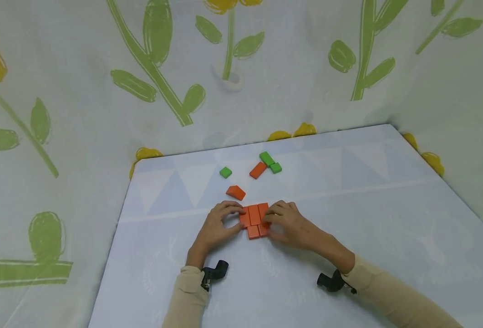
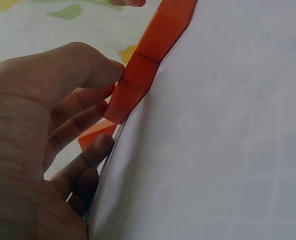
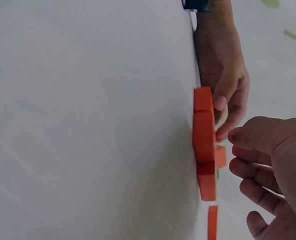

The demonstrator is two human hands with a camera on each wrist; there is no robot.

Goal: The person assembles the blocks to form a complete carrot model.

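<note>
Several orange blocks (image 1: 255, 215) lie edge to edge on the table in a flat group, with two smaller ones along the near side. My left hand (image 1: 216, 230) holds the group's left edge between thumb and fingers; in the left wrist view the thumb of the left hand (image 2: 52, 100) touches an orange block (image 2: 122, 100). At the right edge is my right hand (image 1: 292, 226), fingers bent over the blocks in the head view. The right wrist view shows the right hand (image 3: 283, 170) with fingers apart and nothing between them, beside the orange row (image 3: 204, 135).
An orange wedge (image 1: 236, 192) lies just behind the group. Farther back are a small green block (image 1: 226, 172), an orange block (image 1: 258, 170) and two green blocks (image 1: 267, 158) close together. The pale table (image 1: 151, 255) meets a flower-printed cloth (image 1: 282, 82) at its back edge.
</note>
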